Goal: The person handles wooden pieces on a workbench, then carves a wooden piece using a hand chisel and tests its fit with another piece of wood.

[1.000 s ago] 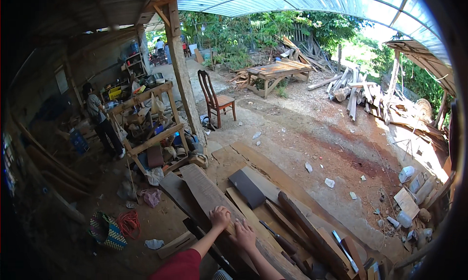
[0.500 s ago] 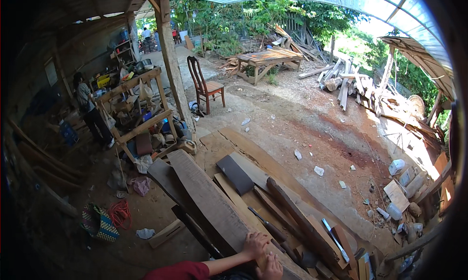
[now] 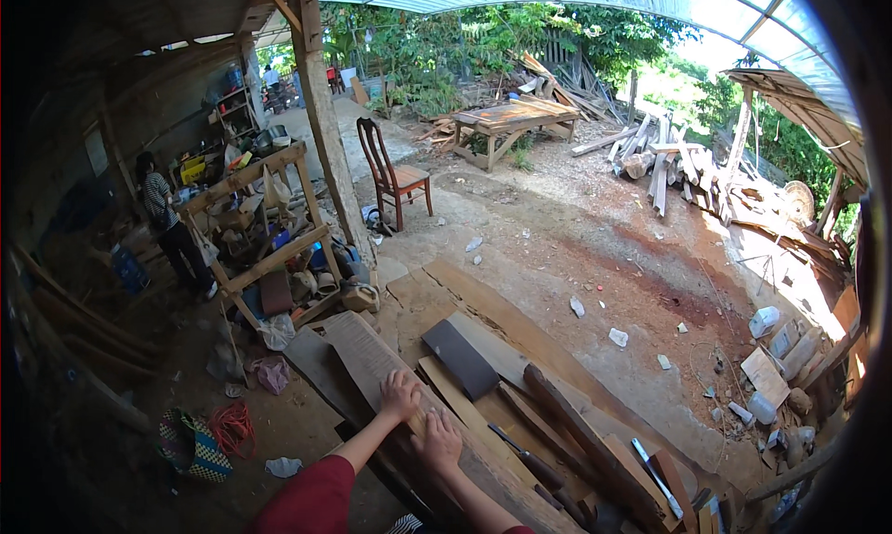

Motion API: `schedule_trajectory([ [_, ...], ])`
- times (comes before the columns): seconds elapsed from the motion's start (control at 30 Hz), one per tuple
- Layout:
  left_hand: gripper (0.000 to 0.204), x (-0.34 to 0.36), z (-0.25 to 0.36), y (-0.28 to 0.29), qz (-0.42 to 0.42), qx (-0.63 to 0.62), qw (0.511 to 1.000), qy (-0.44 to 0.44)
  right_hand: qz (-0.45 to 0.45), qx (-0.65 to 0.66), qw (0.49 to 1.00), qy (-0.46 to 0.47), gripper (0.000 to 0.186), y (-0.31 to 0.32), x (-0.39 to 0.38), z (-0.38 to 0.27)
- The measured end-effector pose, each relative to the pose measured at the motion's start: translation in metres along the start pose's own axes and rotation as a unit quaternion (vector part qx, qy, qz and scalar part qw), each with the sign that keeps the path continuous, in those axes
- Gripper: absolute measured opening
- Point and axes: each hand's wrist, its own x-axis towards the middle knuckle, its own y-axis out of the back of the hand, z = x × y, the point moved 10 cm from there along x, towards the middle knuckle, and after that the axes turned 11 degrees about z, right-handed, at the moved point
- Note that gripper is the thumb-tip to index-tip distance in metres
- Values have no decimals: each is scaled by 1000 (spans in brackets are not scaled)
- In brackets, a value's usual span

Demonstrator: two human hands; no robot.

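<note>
My left hand [image 3: 400, 399] rests on a long, weathered wooden plank [image 3: 358, 343] lying diagonally below me, its fingers slightly bent and apart on the top face. Just below and to the right, my right hand [image 3: 439, 444] lies on the same plank with fingers spread. Beside it are a dark rectangular board [image 3: 459, 356], a thick dark timber [image 3: 576, 437], a dark-handled long tool [image 3: 534, 466] and a long pale metal strip [image 3: 655, 478]. Another plank [image 3: 311, 367] lies partly under the one I touch.
A person [image 3: 167, 227] in a striped top stands by a cluttered wooden rack [image 3: 283, 241]. A post [image 3: 330, 162], chair [image 3: 400, 181], low wooden table [image 3: 516, 120] and timber pile [image 3: 664, 162] stand farther off. A woven basket [image 3: 190, 446] and red cord [image 3: 232, 427] lie lower left.
Both my hands moved down along the plank toward me half a second ago, and are now farther up it again, near where they were a second ago.
</note>
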Motion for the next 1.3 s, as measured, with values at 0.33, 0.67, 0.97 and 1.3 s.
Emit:
schedule_trajectory([
  [0.33,62,-84,249,401,699,-94,591,-392,29,26,999,-14,65,1,14,-2],
  [0.67,49,-63,240,252,312,-311,878,-189,-39,9,999,-19,63,65,-78,44],
  [0.97,43,-188,279,-16,-121,-164,958,-204,-34,-18,997,-72,66,184,-207,102],
  [1.3,41,-142,224,-16,-79,-189,966,-158,19,-37,996,-77,67,135,-161,82],
])
